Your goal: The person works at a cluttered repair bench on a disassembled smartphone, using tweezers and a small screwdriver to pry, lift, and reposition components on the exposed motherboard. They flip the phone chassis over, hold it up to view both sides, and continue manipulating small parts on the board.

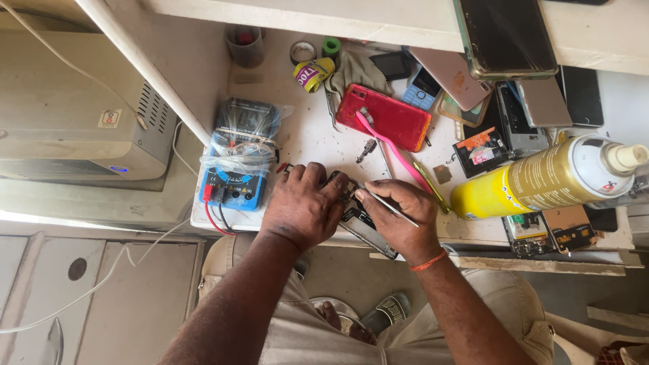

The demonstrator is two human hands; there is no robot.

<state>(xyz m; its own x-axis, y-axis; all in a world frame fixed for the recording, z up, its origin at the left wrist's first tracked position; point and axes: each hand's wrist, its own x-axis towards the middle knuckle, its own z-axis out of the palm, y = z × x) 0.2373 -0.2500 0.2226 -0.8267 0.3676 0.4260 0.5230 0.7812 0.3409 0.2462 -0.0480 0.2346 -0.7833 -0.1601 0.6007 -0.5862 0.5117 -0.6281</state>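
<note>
My left hand [305, 206] presses down on an opened dark phone [365, 230] that lies at the near edge of the white worktop [311, 135]. My right hand [399, 216] grips thin metal tweezers [392, 207], their tip at the phone's top end between both hands. An orange band circles my right wrist. The hands cover most of the phone; only its lower end sticks out over the edge.
A blue multimeter [233, 179] in plastic wrap sits left of my hands. A red phone [385, 116] with a pink toothbrush [395, 145], a yellow spray can [541, 177], several phones and boards fill the right. Tape rolls [314, 73] lie behind.
</note>
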